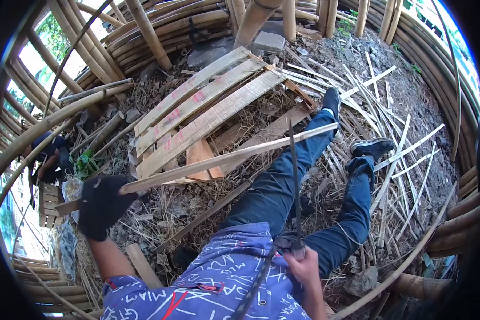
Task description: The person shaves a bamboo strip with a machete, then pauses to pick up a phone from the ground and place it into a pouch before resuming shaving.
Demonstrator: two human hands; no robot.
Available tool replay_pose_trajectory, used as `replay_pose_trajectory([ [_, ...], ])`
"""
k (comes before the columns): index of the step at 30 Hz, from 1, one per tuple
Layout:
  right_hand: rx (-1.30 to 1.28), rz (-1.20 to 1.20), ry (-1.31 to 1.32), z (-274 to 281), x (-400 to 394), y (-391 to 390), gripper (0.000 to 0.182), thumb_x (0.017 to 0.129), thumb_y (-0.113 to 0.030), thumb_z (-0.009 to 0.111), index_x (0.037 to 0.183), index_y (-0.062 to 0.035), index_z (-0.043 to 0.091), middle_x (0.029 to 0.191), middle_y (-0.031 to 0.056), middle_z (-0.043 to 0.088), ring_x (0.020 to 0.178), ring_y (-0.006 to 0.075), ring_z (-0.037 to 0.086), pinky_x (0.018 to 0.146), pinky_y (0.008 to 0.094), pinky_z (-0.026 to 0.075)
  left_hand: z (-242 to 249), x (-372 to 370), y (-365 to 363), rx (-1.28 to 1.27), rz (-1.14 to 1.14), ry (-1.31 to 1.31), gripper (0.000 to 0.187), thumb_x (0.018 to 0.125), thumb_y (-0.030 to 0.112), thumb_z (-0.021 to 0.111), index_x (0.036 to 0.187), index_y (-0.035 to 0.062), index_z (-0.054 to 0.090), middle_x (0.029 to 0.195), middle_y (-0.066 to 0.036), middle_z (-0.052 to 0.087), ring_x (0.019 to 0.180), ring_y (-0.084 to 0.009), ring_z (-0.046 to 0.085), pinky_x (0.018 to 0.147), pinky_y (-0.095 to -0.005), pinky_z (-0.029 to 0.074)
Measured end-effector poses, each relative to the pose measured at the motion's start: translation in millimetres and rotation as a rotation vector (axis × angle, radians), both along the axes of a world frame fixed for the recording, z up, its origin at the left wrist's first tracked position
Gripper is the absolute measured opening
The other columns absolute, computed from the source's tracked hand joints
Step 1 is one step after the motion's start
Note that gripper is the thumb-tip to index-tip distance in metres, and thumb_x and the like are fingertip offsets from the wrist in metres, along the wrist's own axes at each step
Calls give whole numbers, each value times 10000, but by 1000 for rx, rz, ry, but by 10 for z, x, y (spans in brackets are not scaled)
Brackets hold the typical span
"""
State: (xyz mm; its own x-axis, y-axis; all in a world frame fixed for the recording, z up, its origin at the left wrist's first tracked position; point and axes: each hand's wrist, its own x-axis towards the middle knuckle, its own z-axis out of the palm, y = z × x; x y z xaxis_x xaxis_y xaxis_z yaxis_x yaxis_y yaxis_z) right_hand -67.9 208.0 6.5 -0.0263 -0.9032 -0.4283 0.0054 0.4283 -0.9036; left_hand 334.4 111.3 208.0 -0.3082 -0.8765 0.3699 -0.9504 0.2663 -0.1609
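My left hand (102, 205), in a black glove, is closed around one end of a long wooden strip (224, 159). From there the strip slants up to the right, over my outstretched leg, its far end near my shoe (332, 101). In my bare right hand (304, 265) is the handle of a long, narrow-bladed knife (294, 181). Its dark blade points away from me and crosses the strip in this view. Beyond the strip lies a slatted wooden pallet (208, 109) with red marks on its pale boards.
Thin split strips (392, 160) lie scattered on the ground at right. Bamboo poles (168, 32) curve around the site. Another person (50, 154) crouches at far left, near a small slatted crate (49, 205). A stone (361, 281) sits at lower right.
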Motion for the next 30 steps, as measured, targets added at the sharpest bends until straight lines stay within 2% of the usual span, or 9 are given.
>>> replay_pose_trajectory([
  [4, 5, 143, 177, -266, -426, 551, 134, 736, -19, 663, 842, -9, 583, 686, 17, 609, 627, 63, 530, 573, 247, 444, 418, -47, 13, 240, 300, -10, 245, 592, 244, 819, 657, 85, 645, 577, -130, 572, 590, -343, 600, 584, -405, 477],
  [8, 126, 78, 49, -223, -564, 922, 244, 689, -29, 729, 919, 30, 672, 778, 19, 675, 710, 81, 611, 669, 250, 496, 249, -51, -86, 66, 132, -5, 247, 621, 263, 805, 702, 90, 648, 618, -140, 591, 623, -354, 604, 591, -428, 469],
  [10, 161, 84, -105, -248, -646, 1115, 268, 695, -17, 749, 945, 44, 673, 833, 53, 693, 738, 98, 632, 688, 255, 504, 74, 55, -173, 21, 54, -95, 428, 625, 223, 858, 965, 123, 617, 860, -86, 652, 780, -306, 636, 698, -418, 492],
  [18, 31, -180, 12, -628, -521, 1555, 263, 709, -22, 778, 894, -2, 592, 829, 43, 651, 721, 95, 607, 651, 263, 491, -530, 15, -716, -80, -91, 139, 461, 622, 239, 866, 973, 95, 603, 819, -103, 650, 749, -310, 648, 667, -424, 511],
  [22, -11, -314, -33, -188, -484, 1250, 270, 663, 66, 639, 886, -18, 511, 817, 79, 617, 675, 133, 595, 636, 267, 485, -629, -199, -813, -129, -157, 130, 442, 618, 252, 868, 950, 88, 626, 840, -97, 654, 750, -306, 650, 655, -429, 509],
  [24, 12, -359, -104, -162, -696, 1100, 277, 631, 78, 531, 885, -14, 470, 714, 97, 590, 613, 163, 589, 604, 296, 494, -524, -374, -786, 107, 42, 184, 461, 661, 240, 861, 1023, 42, 653, 956, -134, 649, 867, -311, 636, 753, -412, 513],
  [26, -138, -341, -131, 39, -782, 859, 225, 732, 43, 592, 924, -19, 493, 673, 95, 611, 578, 121, 571, 553, 284, 486, -506, -494, -831, 192, 71, 155, 469, 667, 268, 856, 1023, 45, 646, 937, -122, 654, 849, -304, 645, 732, -411, 512],
  [28, -227, -349, -198, 108, -883, 610, 258, 734, 68, 565, 941, -34, 449, 674, 117, 605, 557, 147, 579, 524, 296, 498, -662, -616, -850, -148, -299, 119, 366, 675, 250, 832, 921, 70, 630, 742, -126, 644, 684, -329, 641, 629, -446, 503],
  [30, -326, -430, -240, 253, -838, 303, 289, 746, 105, 528, 951, -55, 401, 687, 132, 596, 535, 169, 585, 468, 299, 505, -930, -739, -840, 26, -192, 283, 354, 703, 285, 812, 918, 66, 634, 797, -145, 664, 723, -323, 654, 653, -440, 512],
])
